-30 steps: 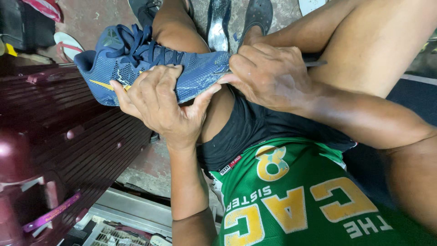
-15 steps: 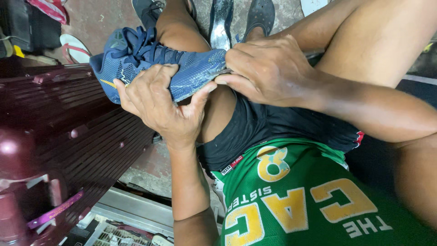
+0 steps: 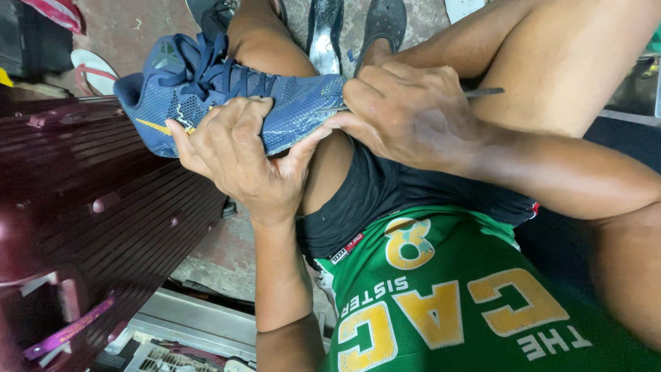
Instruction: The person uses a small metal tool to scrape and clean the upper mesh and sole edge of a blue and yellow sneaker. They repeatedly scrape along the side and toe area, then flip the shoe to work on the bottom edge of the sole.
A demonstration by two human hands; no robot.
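shirt: green jersey [image 3: 441,310] with yellow print is filling the near right; black shorts [image 3: 385,193] are showing just beyond it.
near left: grey metal tray [image 3: 200,320] is lying on the floor beside a dark maroon ribbed panel [image 3: 103,207].
left hand: left hand [image 3: 241,155] is gripping the blue sneaker [image 3: 227,96] from the near side, fingers curled over the upper, thumb stretched toward the toe; clamped on the shoe.
right hand: right hand [image 3: 406,110] is pressing at the toe end of the sneaker, fingers closed round a thin metal tool [image 3: 482,91] sticking out to the right; tip hidden.
sneaker: is resting on the person's thigh, centre-left, laces facing far, heel pointing left, yellow mark on its side.
far: pink-strapped flip-flop [image 3: 93,69] is lying far left on the concrete floor [image 3: 124,27]; dark shoe soles [image 3: 358,27] are lying far centre.
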